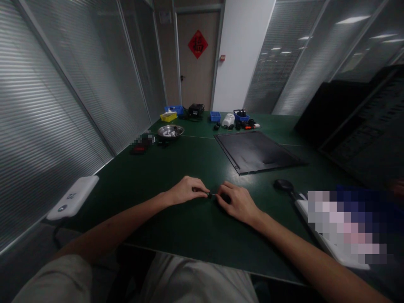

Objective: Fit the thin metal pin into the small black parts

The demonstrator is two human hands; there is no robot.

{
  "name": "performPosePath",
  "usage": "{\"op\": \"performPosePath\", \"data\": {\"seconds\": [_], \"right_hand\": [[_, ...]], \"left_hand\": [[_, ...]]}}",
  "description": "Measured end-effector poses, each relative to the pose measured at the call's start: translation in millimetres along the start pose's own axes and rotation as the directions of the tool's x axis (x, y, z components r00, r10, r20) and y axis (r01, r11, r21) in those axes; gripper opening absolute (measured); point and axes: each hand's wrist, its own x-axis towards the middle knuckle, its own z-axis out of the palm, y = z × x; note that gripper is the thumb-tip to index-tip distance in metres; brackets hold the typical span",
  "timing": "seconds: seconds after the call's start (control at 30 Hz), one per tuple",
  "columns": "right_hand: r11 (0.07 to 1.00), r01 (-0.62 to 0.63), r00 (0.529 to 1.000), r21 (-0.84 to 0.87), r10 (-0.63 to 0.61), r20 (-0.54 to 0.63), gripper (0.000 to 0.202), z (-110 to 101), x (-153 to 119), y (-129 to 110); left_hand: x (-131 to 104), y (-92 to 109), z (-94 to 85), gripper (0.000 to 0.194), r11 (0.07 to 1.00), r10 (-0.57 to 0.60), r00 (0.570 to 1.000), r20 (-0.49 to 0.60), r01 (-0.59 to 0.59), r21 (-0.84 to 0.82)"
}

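Observation:
Over the green table, my two hands meet almost fingertip to fingertip in front of me. My left hand pinches a small dark piece between thumb and forefinger. From that piece a thin, pale, pin-like bit reaches toward my right hand, whose thumb and forefinger close on its other end. Both things are too small to name, and whether they are joined I cannot tell. Beyond my right hand lies a flat black panel with a raised rim.
A metal bowl with small parts stands at the back left. Blue bins, a yellow tray and a black device line the far end. A white power bank-like box lies left; a black-headed object lies right.

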Motion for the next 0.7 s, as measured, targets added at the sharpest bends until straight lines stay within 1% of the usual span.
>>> {"op": "performPosePath", "data": {"seconds": [0.1,0.27,0.37,0.7], "right_hand": [[1.000,0.014,1.000,-0.006,-0.014,0.004,0.017,1.0,-0.2,0.7],[0.998,0.052,0.998,0.024,-0.051,-0.025,0.018,5.5,1.4,-1.9],[0.997,0.081,0.996,0.013,-0.081,-0.028,0.018,6.9,2.6,-5.3],[0.998,0.051,0.999,-0.031,-0.051,0.006,0.018,3.9,1.0,-4.6]], "left_hand": [[0.2,-1.4,1.2,0.023,1.000,-0.024,1.000,-0.002,0.024,-0.003],[-0.3,-3.8,2.6,0.023,0.997,-0.076,0.997,-0.023,0.076,-0.006],[-0.6,-3.4,2.1,0.022,0.997,-0.077,0.997,-0.023,0.077,-0.027],[0.0,-0.6,1.6,0.024,0.997,-0.061,0.998,-0.025,0.060,-0.042]]}}
